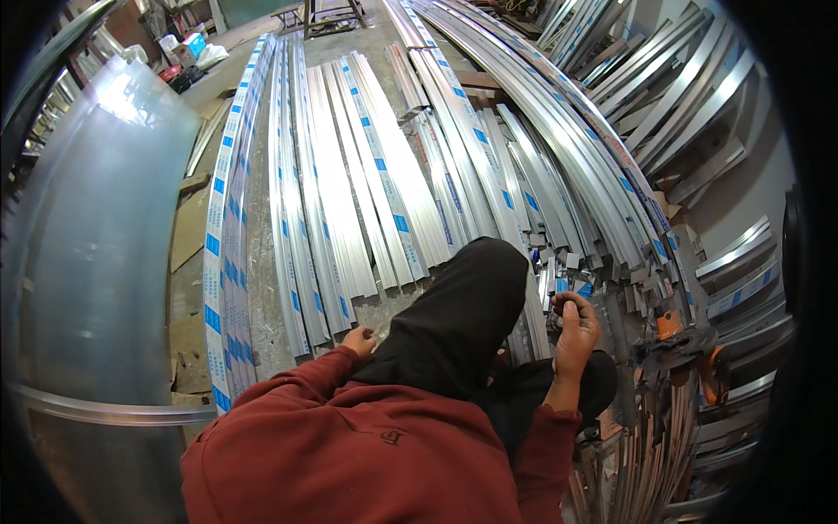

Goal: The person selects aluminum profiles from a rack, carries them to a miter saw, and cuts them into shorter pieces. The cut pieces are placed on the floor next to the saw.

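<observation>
My left hand (359, 342) hangs low beside my left leg, near the ends of long aluminium profiles (319, 275) lying side by side on the floor; its fingers are partly hidden and whether it holds anything is unclear. Raised above my right knee is my right hand (576, 325), its thumb up and fingers curled; nothing can be made out between the fingertips. Beyond that hand lie short metal offcuts (573, 261) and scraps with blue film. Several profiles carry white and blue protective tape (213, 281).
A large glass-like sheet (98, 242) stands along the left, crossed by a metal bar (118, 414). To the right lie an orange and black power tool (674, 344), bundled strips (655, 452) and stacked profiles (746, 288). A metal frame (330, 19) stands at the far end.
</observation>
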The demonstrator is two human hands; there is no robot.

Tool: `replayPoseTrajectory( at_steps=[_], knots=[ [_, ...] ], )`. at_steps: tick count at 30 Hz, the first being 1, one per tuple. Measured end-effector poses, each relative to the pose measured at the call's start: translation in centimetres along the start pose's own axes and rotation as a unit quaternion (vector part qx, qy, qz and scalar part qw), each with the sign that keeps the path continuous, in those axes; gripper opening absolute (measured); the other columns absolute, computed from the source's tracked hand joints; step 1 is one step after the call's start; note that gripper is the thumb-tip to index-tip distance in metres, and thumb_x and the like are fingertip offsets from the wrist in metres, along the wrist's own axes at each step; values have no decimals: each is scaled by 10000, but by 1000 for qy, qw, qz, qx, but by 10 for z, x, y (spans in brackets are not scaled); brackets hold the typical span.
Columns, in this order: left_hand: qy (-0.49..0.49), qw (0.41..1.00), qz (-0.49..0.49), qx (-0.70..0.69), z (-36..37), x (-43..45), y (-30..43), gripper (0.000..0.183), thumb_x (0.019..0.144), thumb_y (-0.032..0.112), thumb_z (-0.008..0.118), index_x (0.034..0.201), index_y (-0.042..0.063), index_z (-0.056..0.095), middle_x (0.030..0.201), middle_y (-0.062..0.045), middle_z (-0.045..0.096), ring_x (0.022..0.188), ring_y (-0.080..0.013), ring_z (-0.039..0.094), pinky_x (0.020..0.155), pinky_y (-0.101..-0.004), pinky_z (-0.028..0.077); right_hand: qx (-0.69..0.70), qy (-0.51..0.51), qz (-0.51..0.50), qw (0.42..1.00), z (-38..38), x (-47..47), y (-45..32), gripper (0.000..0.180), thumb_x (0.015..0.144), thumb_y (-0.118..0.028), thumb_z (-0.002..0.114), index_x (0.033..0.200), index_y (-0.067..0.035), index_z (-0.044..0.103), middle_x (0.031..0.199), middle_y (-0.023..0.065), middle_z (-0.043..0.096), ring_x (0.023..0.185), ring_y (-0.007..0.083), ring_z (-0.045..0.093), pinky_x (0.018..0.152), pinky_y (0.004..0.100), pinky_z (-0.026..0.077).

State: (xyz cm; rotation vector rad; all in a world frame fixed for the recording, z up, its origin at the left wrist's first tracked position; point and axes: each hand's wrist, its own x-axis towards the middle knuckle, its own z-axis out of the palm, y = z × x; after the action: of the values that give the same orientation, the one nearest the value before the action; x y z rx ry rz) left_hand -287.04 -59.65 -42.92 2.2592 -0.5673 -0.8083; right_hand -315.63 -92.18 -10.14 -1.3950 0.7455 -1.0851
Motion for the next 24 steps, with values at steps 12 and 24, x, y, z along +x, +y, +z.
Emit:
replayPoseTrajectory(
  at_steps=[12,24],
  knots=[
    [-91,967,93,219,-15,31,-17,297,889,255,616,1086,63,730,1015,-165,737,937,-314,710,832,-413,547,-32,40,-59,997,-43,-43,-26,130,917,-69,498,883,-11,609,1026,87,688,819,126,581,778,265,477],
    [69,963,230,-119,-30,176,273,405,898,197,598,1255,12,653,1060,-99,688,787,-193,632,729,-337,515,-230,577,-52,782,-217,-259,-44,291,1012,-189,417,833,-25,576,953,72,675,750,133,474,755,304,420]
  ],
)
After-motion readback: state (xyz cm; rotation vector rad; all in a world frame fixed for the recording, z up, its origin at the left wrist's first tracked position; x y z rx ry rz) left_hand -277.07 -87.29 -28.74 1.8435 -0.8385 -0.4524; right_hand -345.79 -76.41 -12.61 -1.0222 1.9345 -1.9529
